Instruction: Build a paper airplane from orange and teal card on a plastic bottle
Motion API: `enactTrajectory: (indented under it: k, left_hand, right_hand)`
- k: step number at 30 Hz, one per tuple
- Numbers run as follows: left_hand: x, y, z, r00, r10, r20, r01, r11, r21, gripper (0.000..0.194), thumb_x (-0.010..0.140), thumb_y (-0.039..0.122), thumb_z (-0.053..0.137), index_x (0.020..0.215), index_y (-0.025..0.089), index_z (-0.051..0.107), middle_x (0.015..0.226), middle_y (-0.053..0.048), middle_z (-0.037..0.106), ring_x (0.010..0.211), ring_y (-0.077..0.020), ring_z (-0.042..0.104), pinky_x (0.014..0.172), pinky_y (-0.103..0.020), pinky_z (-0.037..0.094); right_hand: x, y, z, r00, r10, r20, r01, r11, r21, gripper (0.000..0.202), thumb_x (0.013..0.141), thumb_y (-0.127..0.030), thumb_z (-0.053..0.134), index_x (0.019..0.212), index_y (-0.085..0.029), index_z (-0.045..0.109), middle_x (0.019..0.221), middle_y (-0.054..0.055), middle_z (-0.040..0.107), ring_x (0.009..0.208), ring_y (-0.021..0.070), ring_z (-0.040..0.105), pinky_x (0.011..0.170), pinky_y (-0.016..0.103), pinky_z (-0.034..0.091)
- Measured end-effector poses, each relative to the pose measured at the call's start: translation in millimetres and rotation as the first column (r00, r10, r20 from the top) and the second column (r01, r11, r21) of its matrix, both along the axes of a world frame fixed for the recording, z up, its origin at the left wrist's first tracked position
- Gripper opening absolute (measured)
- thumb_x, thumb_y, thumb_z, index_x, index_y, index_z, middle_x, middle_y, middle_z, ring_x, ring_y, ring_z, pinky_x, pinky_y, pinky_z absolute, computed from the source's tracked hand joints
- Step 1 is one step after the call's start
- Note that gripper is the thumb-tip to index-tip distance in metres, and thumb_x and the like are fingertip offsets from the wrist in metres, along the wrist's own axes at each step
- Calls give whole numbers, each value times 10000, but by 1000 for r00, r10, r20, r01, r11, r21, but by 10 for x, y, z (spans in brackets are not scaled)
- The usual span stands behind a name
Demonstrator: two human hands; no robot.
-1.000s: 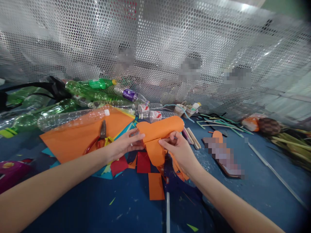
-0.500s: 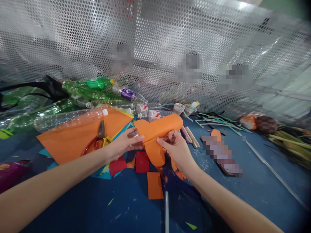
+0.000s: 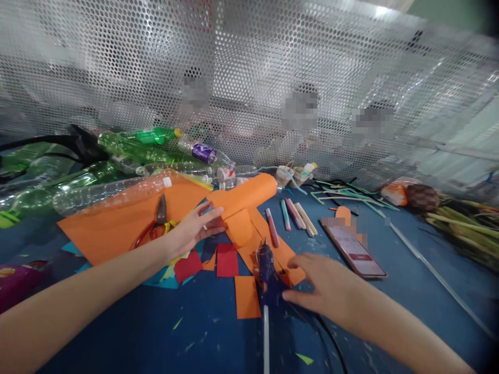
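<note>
My left hand (image 3: 198, 228) pinches the edge of a partly rolled orange paper cut-out (image 3: 249, 195) with rounded ends and a flap hanging down. A dark blue glue gun (image 3: 268, 272) lies below it, a white glue stick (image 3: 266, 337) poking out of its rear. My right hand (image 3: 319, 283) is beside the glue gun's handle, thumb and fingers apart; whether the thumb touches it I cannot tell. Beneath the gun's nozzle are longer orange strips (image 3: 286, 254). Small red pieces (image 3: 227, 259) and an orange square (image 3: 247, 297) lie to the left.
Red-handled pliers (image 3: 160, 221) rest on a large orange sheet (image 3: 101, 228). Plastic bottles (image 3: 152, 153) pile up at the back left, before a perforated metal panel (image 3: 249, 78). Chalk-like sticks (image 3: 298, 214) and a phone (image 3: 354, 249) lie to the right. The gun's black cord (image 3: 333, 337) runs forward.
My right hand has let go of the orange cut-out and moved down and right to the glue gun. The cut-out, still in my left hand, has tilted and shifted slightly left.
</note>
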State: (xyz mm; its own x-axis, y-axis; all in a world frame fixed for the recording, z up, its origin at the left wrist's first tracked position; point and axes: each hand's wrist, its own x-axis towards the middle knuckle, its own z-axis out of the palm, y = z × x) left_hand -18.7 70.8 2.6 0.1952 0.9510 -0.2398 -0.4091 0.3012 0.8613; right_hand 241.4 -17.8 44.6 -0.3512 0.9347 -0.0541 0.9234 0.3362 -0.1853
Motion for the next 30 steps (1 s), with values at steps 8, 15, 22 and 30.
enactTrajectory:
  k: [8,15,22,30]
  left_hand:
    - [5,-25,-29,1000,-11,22,11,1000,-8,430,640,213,770,989,175,522,816,-16,632,683,-129,634,707,-280,579]
    - [7,-63,-9,998,-46,-37,47,999,15,431,665,255,750,1037,164,553,944,-64,653,778,-158,646,768,-298,564]
    - [15,-45,-38,997,-60,-42,62,997,50,402,670,247,742,1030,163,585,977,-71,654,782,-164,647,768,-311,564]
    - [20,-45,-28,996,-68,-52,70,997,40,415,678,253,741,1051,171,580,1017,-70,646,820,-171,644,776,-306,564]
  right_hand:
    - [166,-333,-330,979,186,84,-198,968,153,330,822,-243,548,1149,-202,552,1006,84,665,916,246,629,824,397,518]
    - [746,-441,-248,998,57,29,-62,977,205,300,878,-288,420,1154,-259,533,1077,83,623,988,230,599,855,389,499]
    - [1314,-385,-347,995,-52,90,28,970,243,311,869,-338,412,1124,-236,558,1048,104,633,997,246,595,861,410,488]
    - [1447,-478,-456,994,-55,97,34,977,210,318,881,-340,409,1145,-250,563,1056,101,631,969,238,612,834,396,507]
